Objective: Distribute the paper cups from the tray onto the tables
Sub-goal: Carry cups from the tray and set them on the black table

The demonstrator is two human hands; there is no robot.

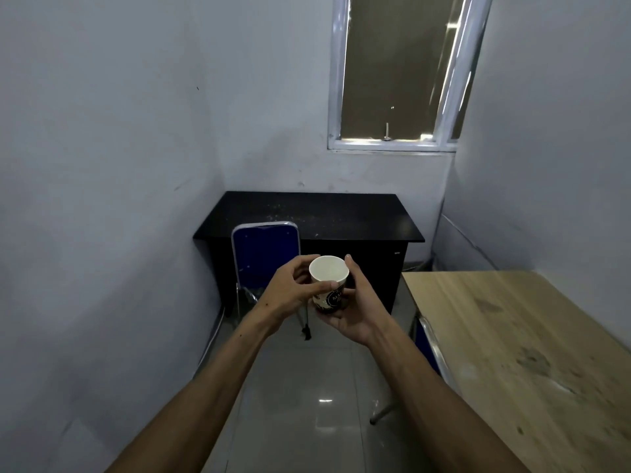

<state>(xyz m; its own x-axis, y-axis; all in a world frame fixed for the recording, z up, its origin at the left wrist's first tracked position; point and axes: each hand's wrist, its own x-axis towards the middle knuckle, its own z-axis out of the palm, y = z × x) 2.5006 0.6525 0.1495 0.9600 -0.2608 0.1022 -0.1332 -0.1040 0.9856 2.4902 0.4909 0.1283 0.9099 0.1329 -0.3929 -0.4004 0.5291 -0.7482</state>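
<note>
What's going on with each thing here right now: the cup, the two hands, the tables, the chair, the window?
Paper cup: upright, held in the air between both hands, looks empty.
Left hand: fingers curled round the cup's side.
Right hand: cupped round the cup's other side and bottom.
Black table: against the far wall, dusty specks on top.
Wooden table: stained top.
Blue chair: pushed up to the black table.
Window: looks shut.

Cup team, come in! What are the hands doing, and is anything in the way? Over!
Both hands, left hand and right hand, hold paper cup, upright, in mid-air. Black desk ahead. Blue chair stands in front of it.
</note>
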